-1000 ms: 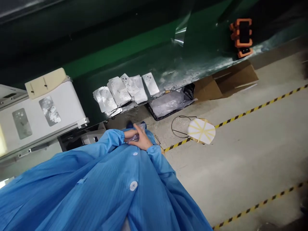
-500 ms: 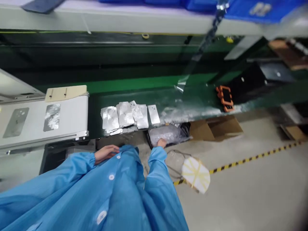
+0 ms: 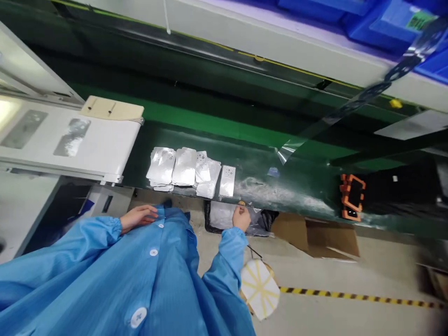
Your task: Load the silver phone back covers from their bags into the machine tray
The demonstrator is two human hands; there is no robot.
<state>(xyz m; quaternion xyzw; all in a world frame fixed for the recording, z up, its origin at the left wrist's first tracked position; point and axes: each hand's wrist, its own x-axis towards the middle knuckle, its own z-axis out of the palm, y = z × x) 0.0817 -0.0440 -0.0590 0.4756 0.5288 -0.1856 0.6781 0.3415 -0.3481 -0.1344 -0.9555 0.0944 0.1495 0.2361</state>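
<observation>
My left hand (image 3: 139, 217) lies against the front of the blue coat, fingers stretched out, with nothing in it. My right hand (image 3: 241, 217) is at the near edge of the dark green bench (image 3: 308, 182), its fingers curled in; anything inside them is hidden. A small orange-brown thing (image 3: 241, 203) shows on the edge just beyond its fingertips. Nearest on the bench is a single silvery phone-back-shaped plate (image 3: 227, 181) with round camera holes. To its left, overlapping piles of similar silvery plates (image 3: 184, 166) lie along the edge.
A white conveyor (image 3: 100, 144) at left carries two silvery plates (image 3: 73, 137). Below the bench are a black-lined bin (image 3: 220, 217), a cardboard box (image 3: 329, 238) and a taped stool seat (image 3: 261, 289). An orange-framed device (image 3: 352, 196) stands right; a clear strip (image 3: 336, 112) hangs down.
My view has turned and shifted. My right hand has risen from over the bin to the bench edge. My left hand stays by the coat; the plates look unmoved.
</observation>
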